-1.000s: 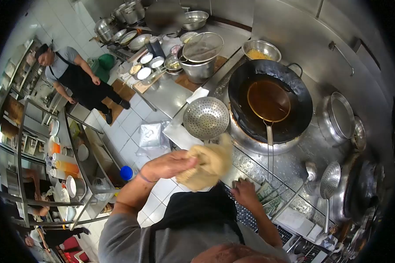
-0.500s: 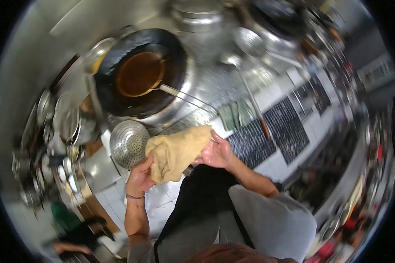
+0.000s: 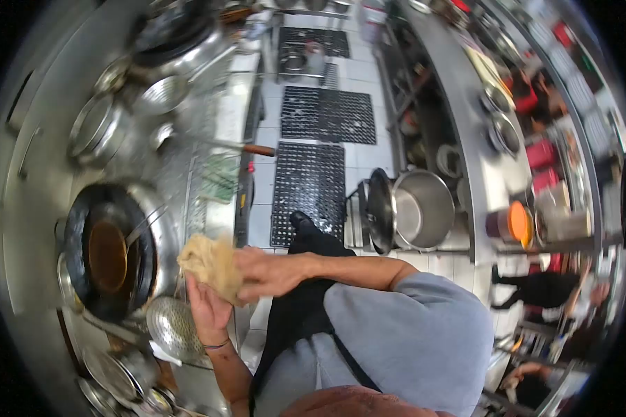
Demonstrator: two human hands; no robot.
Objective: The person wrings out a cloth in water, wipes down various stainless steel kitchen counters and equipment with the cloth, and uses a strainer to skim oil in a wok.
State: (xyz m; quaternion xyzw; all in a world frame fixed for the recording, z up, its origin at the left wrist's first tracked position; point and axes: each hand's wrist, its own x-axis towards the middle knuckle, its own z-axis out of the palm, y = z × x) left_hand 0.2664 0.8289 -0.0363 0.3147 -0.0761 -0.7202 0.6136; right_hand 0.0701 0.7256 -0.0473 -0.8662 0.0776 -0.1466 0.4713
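A tan cloth is bunched up in front of me, between my two hands and beside the stove. My left hand, with a thin band at the wrist, holds it from below, its fingers partly covered by the fabric. From the right, my right hand grips the cloth's near side; motion smears its fingers. Left of the cloth sits a black wok, with a round strainer over brown liquid in it. A perforated metal skimmer lies just below the wok, close to my left hand.
A wooden-handled ladle reaches over the counter edge near a folded green cloth. Black mats cover the aisle floor. To the right stand a large steel pot and a long shelf. Other people are at far right.
My view has swung to the right, bringing the aisle and large pot into sight. The cloth, stretched between both hands before, is now bunched, with my right hand drawn across onto it.
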